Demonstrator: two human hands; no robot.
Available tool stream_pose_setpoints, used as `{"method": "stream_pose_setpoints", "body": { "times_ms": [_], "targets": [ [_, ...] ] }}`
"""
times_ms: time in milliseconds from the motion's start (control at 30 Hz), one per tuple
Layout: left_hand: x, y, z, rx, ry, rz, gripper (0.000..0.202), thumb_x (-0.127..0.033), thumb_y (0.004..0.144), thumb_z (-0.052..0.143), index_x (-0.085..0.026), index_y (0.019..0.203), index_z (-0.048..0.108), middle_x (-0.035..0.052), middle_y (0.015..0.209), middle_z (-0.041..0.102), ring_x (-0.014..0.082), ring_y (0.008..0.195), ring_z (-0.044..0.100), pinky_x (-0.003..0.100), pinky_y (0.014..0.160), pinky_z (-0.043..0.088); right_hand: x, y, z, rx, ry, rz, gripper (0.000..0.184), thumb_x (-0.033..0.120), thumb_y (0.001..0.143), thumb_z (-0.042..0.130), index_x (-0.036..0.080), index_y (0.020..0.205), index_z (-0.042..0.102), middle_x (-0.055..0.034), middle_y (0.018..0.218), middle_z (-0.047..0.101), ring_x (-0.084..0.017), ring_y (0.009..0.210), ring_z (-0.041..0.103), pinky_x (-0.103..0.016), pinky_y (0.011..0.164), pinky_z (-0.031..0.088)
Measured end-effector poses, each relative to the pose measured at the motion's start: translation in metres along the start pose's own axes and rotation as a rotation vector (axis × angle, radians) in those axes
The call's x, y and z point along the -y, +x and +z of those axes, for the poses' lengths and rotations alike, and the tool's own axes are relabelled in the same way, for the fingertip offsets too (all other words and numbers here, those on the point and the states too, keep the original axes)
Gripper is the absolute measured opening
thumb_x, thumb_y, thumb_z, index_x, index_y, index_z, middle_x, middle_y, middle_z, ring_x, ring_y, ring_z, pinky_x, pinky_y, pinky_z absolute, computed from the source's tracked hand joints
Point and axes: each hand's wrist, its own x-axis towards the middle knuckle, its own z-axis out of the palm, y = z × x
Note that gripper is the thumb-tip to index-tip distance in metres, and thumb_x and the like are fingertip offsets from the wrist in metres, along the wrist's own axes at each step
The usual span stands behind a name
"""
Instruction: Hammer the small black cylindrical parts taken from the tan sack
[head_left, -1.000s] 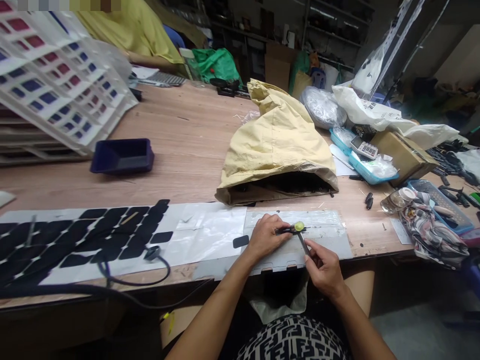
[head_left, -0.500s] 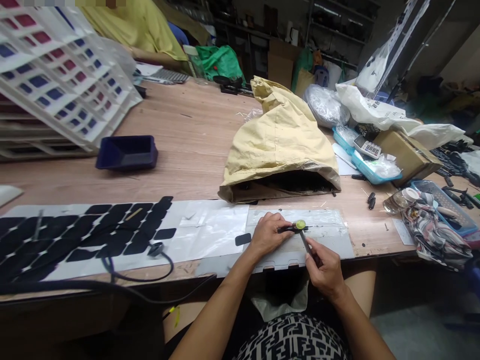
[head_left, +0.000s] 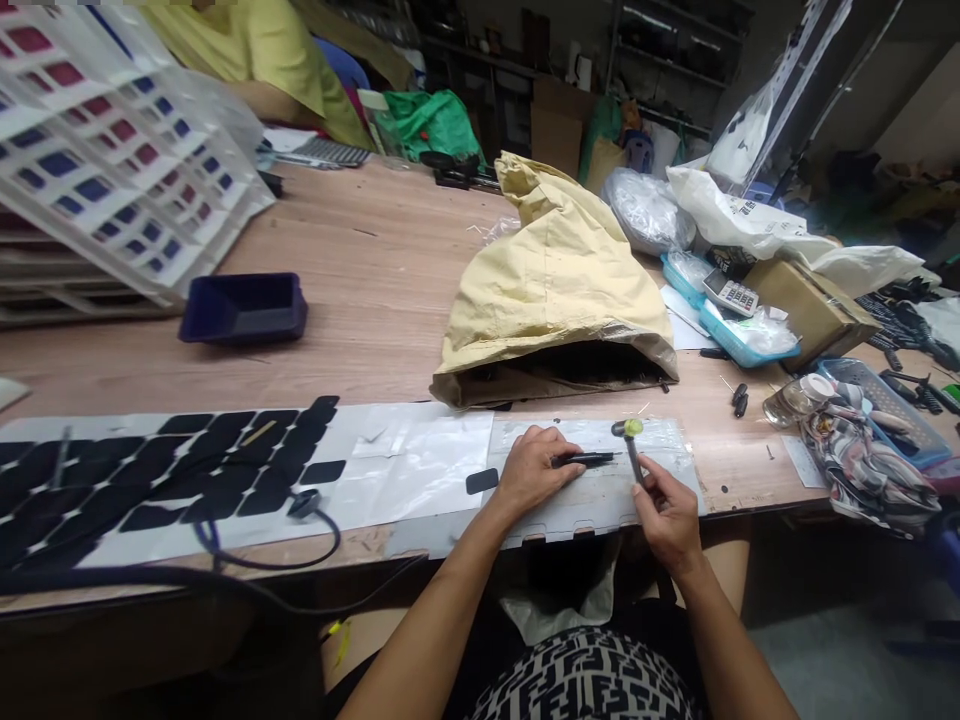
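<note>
My left hand (head_left: 531, 467) presses a thin black stick-like part (head_left: 589, 459) flat on a clear plastic sheet (head_left: 660, 440) near the table's front edge, fingers closed on its near end. My right hand (head_left: 666, 512) grips the handle of a small mallet with a yellow-green head (head_left: 630, 430), raised just right of the black part's far tip. A small black pad (head_left: 481, 482) lies on the sheet just left of my left hand.
A yellow sack (head_left: 559, 280) lies open behind my hands. Rows of black pads (head_left: 187, 470) and a black cable (head_left: 262, 560) lie at the left, a dark blue tray (head_left: 244, 308) behind them. Boxes, bags, a calculator (head_left: 731, 297) and baskets crowd the right. Another person in yellow (head_left: 262, 50) sits at the far side.
My right hand has lifted the mallet off the black part and swung its head up and to the right. My left hand stays on the part.
</note>
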Motion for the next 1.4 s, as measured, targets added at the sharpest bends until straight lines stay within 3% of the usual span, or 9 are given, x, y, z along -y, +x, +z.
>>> {"method": "stream_pose_setpoints", "body": {
  "times_ms": [167,367,533,633,833,933,1033,1133,1400],
  "targets": [
    [-0.007,-0.012,-0.012,0.135,-0.162,0.201,0.017,-0.036,0.076,0.080,-0.028,0.090,0.081,0.0047,0.095,0.067,0.0245,0.100,0.053,0.039,0.095,0.043,-0.020,0.014,0.000,-0.090,0.131,0.182,0.043,0.033,0.087,0.063,0.011,0.124,0.069,0.0015,0.069,0.055,-0.012,0.057,0.050,-0.023,0.051,0.044],
    [-0.018,-0.044,-0.017,0.323,-0.112,0.296,0.014,-0.035,0.072,0.083,-0.033,0.086,0.080,0.0042,0.119,0.063,0.0301,0.123,0.046,0.047,0.111,0.033,-0.020,0.012,0.003,-0.013,0.057,0.165,0.044,0.032,0.087,0.062,0.010,0.124,0.069,-0.0001,0.073,0.056,-0.011,0.057,0.048,-0.023,0.050,0.044],
    [-0.019,-0.049,-0.022,0.413,-0.140,0.302,0.044,-0.046,0.061,0.090,-0.034,0.102,0.078,0.0054,0.129,0.059,0.0337,0.133,0.040,0.050,0.117,0.028,-0.017,0.012,0.004,-0.010,0.025,0.156,0.042,0.030,0.088,0.061,0.012,0.125,0.069,0.0000,0.072,0.057,-0.011,0.055,0.048,-0.023,0.050,0.045],
    [-0.015,-0.031,-0.025,0.340,-0.198,0.238,0.042,-0.050,0.071,0.082,-0.031,0.107,0.076,0.0064,0.120,0.064,0.0293,0.121,0.052,0.044,0.109,0.040,-0.017,0.012,0.005,-0.005,0.023,0.154,0.042,0.030,0.087,0.061,0.013,0.125,0.069,0.0001,0.073,0.057,-0.011,0.056,0.048,-0.022,0.051,0.045],
    [0.007,0.059,-0.030,-0.217,0.020,-0.155,0.040,-0.033,0.091,0.054,-0.021,0.127,0.067,0.0106,0.109,0.069,0.0263,0.097,0.066,0.038,0.089,0.052,-0.019,0.012,0.005,-0.004,0.019,0.148,0.042,0.029,0.087,0.061,0.012,0.125,0.069,0.0003,0.072,0.055,-0.012,0.057,0.049,-0.023,0.052,0.045],
    [0.017,0.098,-0.032,-0.195,0.213,-0.299,0.050,-0.026,0.090,0.052,-0.025,0.140,0.058,0.0120,0.114,0.071,0.0332,0.105,0.065,0.045,0.093,0.050,-0.020,0.011,0.005,0.001,0.015,0.130,0.041,0.027,0.087,0.060,0.013,0.125,0.069,0.0009,0.072,0.054,-0.011,0.056,0.047,-0.022,0.051,0.043],
    [0.026,0.114,-0.031,-0.175,0.290,-0.265,0.055,-0.023,0.087,0.055,-0.030,0.142,0.054,0.0087,0.135,0.063,0.0338,0.122,0.058,0.044,0.101,0.046,-0.020,0.011,0.005,0.002,0.010,0.115,0.041,0.026,0.087,0.059,0.014,0.125,0.069,0.0020,0.070,0.052,-0.011,0.054,0.045,-0.022,0.049,0.042],
    [0.036,0.117,-0.029,-0.187,0.308,-0.226,0.055,-0.022,0.086,0.057,-0.031,0.140,0.054,0.0077,0.141,0.059,0.0338,0.129,0.053,0.044,0.106,0.044,-0.020,0.011,0.005,0.003,0.008,0.115,0.041,0.026,0.088,0.059,0.014,0.125,0.069,0.0023,0.069,0.051,-0.011,0.054,0.044,-0.022,0.049,0.041],
    [0.046,0.115,-0.035,-0.090,0.371,-0.186,0.031,-0.028,0.089,0.057,-0.025,0.118,0.068,0.0088,0.123,0.068,0.0307,0.119,0.059,0.039,0.102,0.044,-0.021,0.010,0.006,-0.002,0.007,0.111,0.040,0.027,0.088,0.058,0.014,0.125,0.069,0.0026,0.068,0.052,-0.011,0.053,0.045,-0.022,0.051,0.042]
  ]
}}
